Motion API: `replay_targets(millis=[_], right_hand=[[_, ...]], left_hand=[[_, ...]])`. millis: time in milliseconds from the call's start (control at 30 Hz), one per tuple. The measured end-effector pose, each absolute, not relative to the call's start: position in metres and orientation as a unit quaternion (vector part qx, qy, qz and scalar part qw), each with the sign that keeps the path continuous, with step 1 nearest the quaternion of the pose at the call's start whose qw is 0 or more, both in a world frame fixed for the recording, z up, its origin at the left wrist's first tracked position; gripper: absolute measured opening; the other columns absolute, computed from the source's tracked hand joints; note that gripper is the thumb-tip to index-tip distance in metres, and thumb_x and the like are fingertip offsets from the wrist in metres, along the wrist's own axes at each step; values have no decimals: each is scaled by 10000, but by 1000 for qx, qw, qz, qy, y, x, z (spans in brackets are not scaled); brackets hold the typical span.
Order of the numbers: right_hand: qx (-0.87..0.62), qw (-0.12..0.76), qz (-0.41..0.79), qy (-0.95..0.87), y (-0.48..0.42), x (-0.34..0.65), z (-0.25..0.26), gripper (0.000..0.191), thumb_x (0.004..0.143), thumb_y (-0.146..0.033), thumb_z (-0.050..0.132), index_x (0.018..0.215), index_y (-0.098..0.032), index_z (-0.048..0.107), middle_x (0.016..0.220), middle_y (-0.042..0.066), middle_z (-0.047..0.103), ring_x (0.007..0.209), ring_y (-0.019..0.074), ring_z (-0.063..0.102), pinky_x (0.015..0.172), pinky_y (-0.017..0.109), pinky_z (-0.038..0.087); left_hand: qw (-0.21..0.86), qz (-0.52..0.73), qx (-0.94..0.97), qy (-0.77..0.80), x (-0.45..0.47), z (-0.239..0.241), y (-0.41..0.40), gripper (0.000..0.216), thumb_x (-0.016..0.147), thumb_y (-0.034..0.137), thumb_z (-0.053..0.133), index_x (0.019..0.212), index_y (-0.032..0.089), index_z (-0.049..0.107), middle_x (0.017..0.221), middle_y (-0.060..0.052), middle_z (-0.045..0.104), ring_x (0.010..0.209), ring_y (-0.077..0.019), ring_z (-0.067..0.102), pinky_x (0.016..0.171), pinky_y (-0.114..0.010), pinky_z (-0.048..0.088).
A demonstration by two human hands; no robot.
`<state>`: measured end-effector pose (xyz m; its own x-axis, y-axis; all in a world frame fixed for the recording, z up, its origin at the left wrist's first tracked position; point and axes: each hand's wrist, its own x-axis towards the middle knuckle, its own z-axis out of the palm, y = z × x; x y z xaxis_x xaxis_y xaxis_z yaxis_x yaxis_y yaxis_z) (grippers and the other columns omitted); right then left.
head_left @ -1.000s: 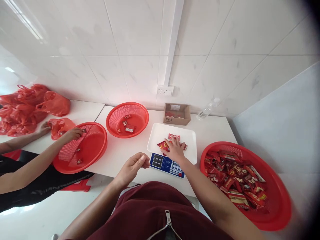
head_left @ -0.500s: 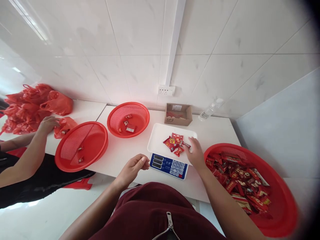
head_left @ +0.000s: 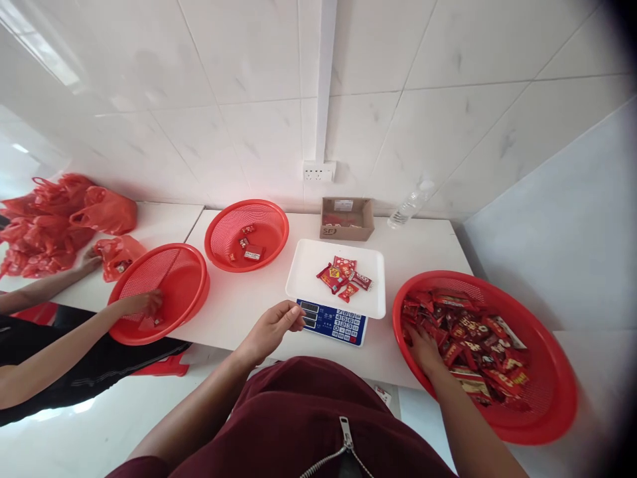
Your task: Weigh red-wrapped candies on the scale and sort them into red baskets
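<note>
My left hand is held closed at the near left corner of the digital scale, thumb against curled fingers, with nothing showing in it. On the scale's white tray lie several red wrapped snacks. To the right, my right hand reaches into a large red basket, at its left side. Its fingers look apart among the heaped snack packets; the fingertips are partly hidden, and no packet is visibly gripped.
A red basket with a few small packets stands left of the scale. Behind the scale are a cardboard box and a plastic bottle. Further left, a co-worker's hand is in another red basket, near tied red bags.
My right hand has moved from the snacks on the tray, right and down into the large basket. The co-worker's one hand has gone into the left basket. My left hand stays much the same.
</note>
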<state>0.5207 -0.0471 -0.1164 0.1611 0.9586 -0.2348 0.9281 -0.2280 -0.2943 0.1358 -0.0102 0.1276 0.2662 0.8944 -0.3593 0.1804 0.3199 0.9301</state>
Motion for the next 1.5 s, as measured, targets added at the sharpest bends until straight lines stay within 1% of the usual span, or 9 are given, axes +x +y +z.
replay_targets(millis=[133, 333, 467, 600, 700, 800, 1067, 1267, 1500], right_hand=[[-783, -20, 188, -593, -38, 515, -103, 502, 795, -232, 428, 1283, -146, 512, 1355, 188, 454, 1200, 322, 467, 951, 449, 395], [-792, -37, 203, -575, -25, 511, -76, 507, 810, -282, 426, 1313, -242, 475, 1406, 127, 405, 1213, 361, 412, 844, 526, 440], [-789, -13, 199, -581, -23, 515, -69, 428, 834, -285, 410, 1242, -263, 538, 1351, 112, 460, 1186, 328, 439, 826, 498, 453], [-777, 24, 246, -580, -26, 518, -72, 375, 807, -232, 467, 1158, -201, 594, 1269, 127, 533, 1097, 262, 536, 852, 366, 441], [-771, 35, 275, -573, -30, 518, -75, 316, 785, -231, 513, 1063, -139, 631, 1088, 137, 645, 958, 221, 615, 819, 281, 438], [-775, 40, 295, -558, -35, 522, -76, 309, 807, -303, 494, 1013, -123, 638, 936, 130, 696, 855, 224, 649, 748, 279, 452], [-796, 213, 304, -478, -41, 541, -75, 261, 757, -360, 492, 801, -187, 681, 809, 85, 711, 806, 233, 641, 744, 331, 460], [-808, 358, 336, -326, -45, 541, -60, 317, 706, -365, 507, 885, -168, 678, 764, 59, 693, 651, 187, 609, 606, 307, 477], [-771, 505, 356, -151, -50, 506, -31, 281, 624, -334, 635, 864, -194, 676, 781, 18, 678, 706, 151, 611, 538, 228, 466]], left_hand=[[616, 284, 499, 539, 141, 129, -14, 394, 815, 550, 484, 843, 172, 589, 756, -24, 615, 741, -148, 568, 749, -302, 459], [613, 266, 480, 569, 146, 125, -25, 350, 821, 521, 498, 852, 185, 590, 793, -20, 619, 784, -156, 580, 794, -320, 466], [608, 248, 480, 582, 154, 124, -32, 369, 803, 540, 508, 840, 182, 591, 778, -24, 622, 774, -162, 581, 783, -325, 467], [601, 233, 484, 592, 165, 127, -37, 385, 791, 557, 506, 833, 181, 577, 779, -25, 620, 777, -164, 585, 775, -317, 467], [598, 225, 486, 597, 173, 127, -41, 384, 787, 560, 504, 826, 183, 568, 782, -24, 622, 780, -161, 584, 772, -309, 467], [602, 218, 492, 589, 176, 121, -45, 384, 784, 558, 505, 836, 182, 565, 778, -20, 615, 774, -155, 579, 767, -305, 465], [622, 204, 495, 571, 172, 105, -51, 344, 797, 508, 516, 882, 178, 558, 782, -7, 602, 761, -137, 574, 762, -300, 450], [644, 179, 515, 537, 166, 103, -50, 301, 817, 460, 511, 896, 172, 550, 809, -12, 585, 787, -132, 567, 772, -291, 446], [636, 141, 561, 510, 135, 87, -43, 268, 816, 410, 523, 948, 178, 551, 816, -8, 579, 789, -132, 554, 750, -276, 432]])
